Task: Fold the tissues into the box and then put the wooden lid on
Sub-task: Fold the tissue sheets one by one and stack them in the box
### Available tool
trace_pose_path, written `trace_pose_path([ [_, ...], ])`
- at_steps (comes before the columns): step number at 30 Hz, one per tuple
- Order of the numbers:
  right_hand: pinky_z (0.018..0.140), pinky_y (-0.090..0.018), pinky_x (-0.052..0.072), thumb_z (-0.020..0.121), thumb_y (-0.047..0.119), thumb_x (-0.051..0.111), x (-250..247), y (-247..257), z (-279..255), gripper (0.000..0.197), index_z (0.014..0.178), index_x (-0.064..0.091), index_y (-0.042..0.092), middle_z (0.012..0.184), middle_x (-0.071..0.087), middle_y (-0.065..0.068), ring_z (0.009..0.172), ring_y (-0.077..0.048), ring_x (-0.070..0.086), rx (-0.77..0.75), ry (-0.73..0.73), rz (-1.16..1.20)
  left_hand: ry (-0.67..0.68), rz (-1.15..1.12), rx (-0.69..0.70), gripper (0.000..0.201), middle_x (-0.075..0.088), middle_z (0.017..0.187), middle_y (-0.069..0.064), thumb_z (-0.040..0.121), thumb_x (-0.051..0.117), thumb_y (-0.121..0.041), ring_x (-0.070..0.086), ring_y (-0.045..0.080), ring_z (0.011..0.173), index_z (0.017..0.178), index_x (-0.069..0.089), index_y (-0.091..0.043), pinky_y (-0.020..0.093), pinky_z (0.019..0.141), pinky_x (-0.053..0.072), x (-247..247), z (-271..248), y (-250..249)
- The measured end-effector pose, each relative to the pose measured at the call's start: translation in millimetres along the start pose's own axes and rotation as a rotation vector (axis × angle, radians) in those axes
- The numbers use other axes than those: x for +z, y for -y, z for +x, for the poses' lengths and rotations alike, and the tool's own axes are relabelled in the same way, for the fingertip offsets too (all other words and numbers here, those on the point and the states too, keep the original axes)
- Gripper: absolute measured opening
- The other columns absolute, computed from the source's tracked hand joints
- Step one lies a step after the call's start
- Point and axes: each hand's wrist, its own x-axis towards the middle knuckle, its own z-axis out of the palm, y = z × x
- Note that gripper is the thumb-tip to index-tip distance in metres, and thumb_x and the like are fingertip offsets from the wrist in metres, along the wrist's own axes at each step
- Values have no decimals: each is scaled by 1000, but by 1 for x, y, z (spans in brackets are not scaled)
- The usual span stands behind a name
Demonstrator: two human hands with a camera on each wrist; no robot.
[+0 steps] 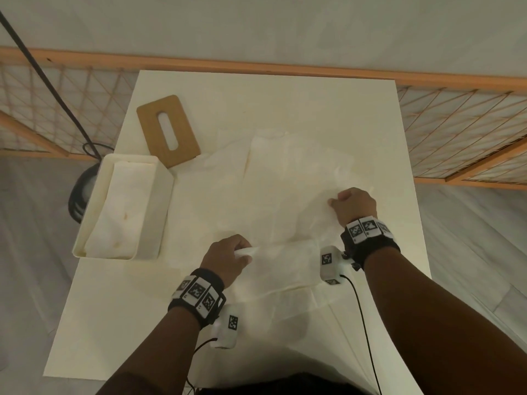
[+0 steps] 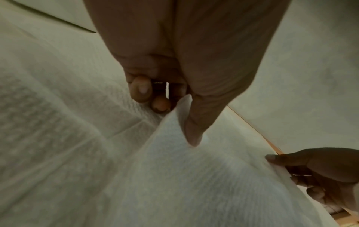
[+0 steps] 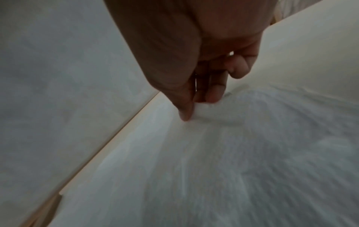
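A thin white tissue (image 1: 288,220) lies spread over the middle of the white table. My left hand (image 1: 231,258) pinches its near left edge between thumb and curled fingers, as the left wrist view (image 2: 180,116) shows. My right hand (image 1: 352,205) pinches the tissue's right edge, seen close in the right wrist view (image 3: 191,107). The open white box (image 1: 159,212) stands at the table's left edge with folded tissues (image 1: 122,206) inside. The wooden lid (image 1: 182,129), with an oval slot, lies flat behind the box.
More loose tissues (image 1: 273,149) lie behind the held one. A wooden rail with lattice (image 1: 462,115) runs behind and beside the table. A black cable and a dark object (image 1: 81,192) sit on the floor left of the box.
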Motion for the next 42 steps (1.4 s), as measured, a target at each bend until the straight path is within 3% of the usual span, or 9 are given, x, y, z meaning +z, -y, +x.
trace_pose_path([
  [9,70,-28,38,95,26,61,-35,-12,-18,16,96,64,10,84,59,3,79,-19,53,-155,-134,154,-7,52,7,10,69,89,-12,88,70,-23,65,10,81,92,65,-30,35,80,58,0,-1,0],
  [12,71,-34,39,81,28,57,-54,-16,-39,33,91,57,-4,85,58,-9,78,-23,52,-303,123,573,-26,122,45,17,63,106,-10,91,70,-35,63,15,98,105,63,-28,35,89,53,-4,-3,-7],
  [16,66,-30,52,65,24,56,-85,-13,-63,49,105,74,3,100,71,-17,83,-29,68,-307,591,865,-146,-150,169,77,51,137,-9,78,56,-77,48,12,124,136,52,-28,35,107,40,-30,-10,-50],
  [20,67,-31,53,41,31,80,-98,-7,-72,83,114,66,-6,97,67,-23,81,-33,66,-220,885,940,203,-617,270,90,54,143,-3,71,61,-74,45,7,136,147,39,-32,27,115,30,-53,-6,-100],
  [23,73,-36,49,62,33,72,-94,-3,-77,64,112,65,-6,98,66,-24,83,-36,66,-113,910,977,372,-749,267,103,68,127,-6,61,88,-63,60,13,124,145,44,-23,26,107,39,-53,-2,-107],
  [27,74,-36,52,97,47,54,-79,-7,-87,44,106,68,6,104,66,-16,87,-30,69,93,741,989,252,-785,262,89,60,141,4,71,89,-32,60,28,127,145,40,-38,47,108,47,-49,-9,-90],
  [31,83,-52,59,70,86,60,-63,-26,-106,92,140,47,28,134,64,-17,116,-41,66,201,614,1102,55,-959,217,69,71,117,18,75,85,-33,69,37,105,131,46,-46,54,93,55,-43,-29,-73],
  [35,98,-52,50,41,68,95,-46,-44,-134,107,131,38,60,150,46,1,106,-23,69,-178,573,882,-65,-831,179,43,72,102,8,74,82,-42,66,25,93,113,66,-33,51,88,52,-42,-37,-57],
  [42,81,-43,60,73,21,92,-21,-50,-163,75,125,44,43,138,55,4,112,-24,67,-138,762,704,-163,-831,101,17,76,101,-3,91,73,-11,67,15,102,96,81,-25,38,98,47,-44,-50,-42],
])
